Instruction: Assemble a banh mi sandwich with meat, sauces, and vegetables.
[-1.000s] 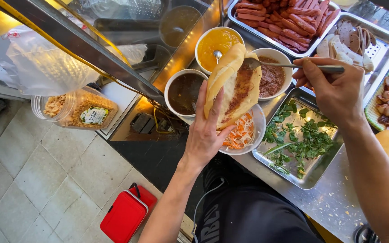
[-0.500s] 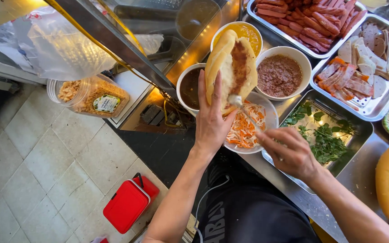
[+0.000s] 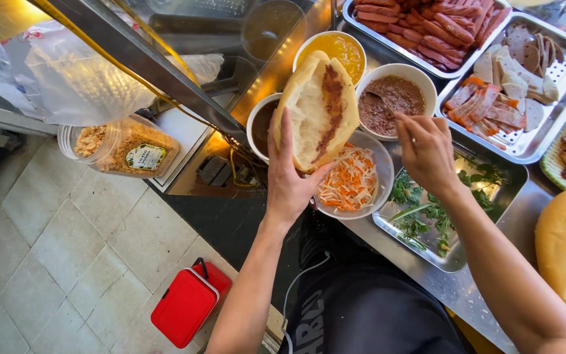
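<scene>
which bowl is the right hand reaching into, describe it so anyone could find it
Start at the split bread roll in the left hand. Just right of it, under the right hand, sits a white bowl of lumpy brown paste. Its neighbours hold yellow sauce, dark liquid, or shredded carrot.

A split baguette (image 3: 316,108) stands nearly upright, opened like a book, its white crumb facing up with a brown streak of spread down the right half. It sits above the bowl of shredded carrot (image 3: 352,180). To its right, a white bowl of brown paste (image 3: 394,98) holds a spoon.
</scene>
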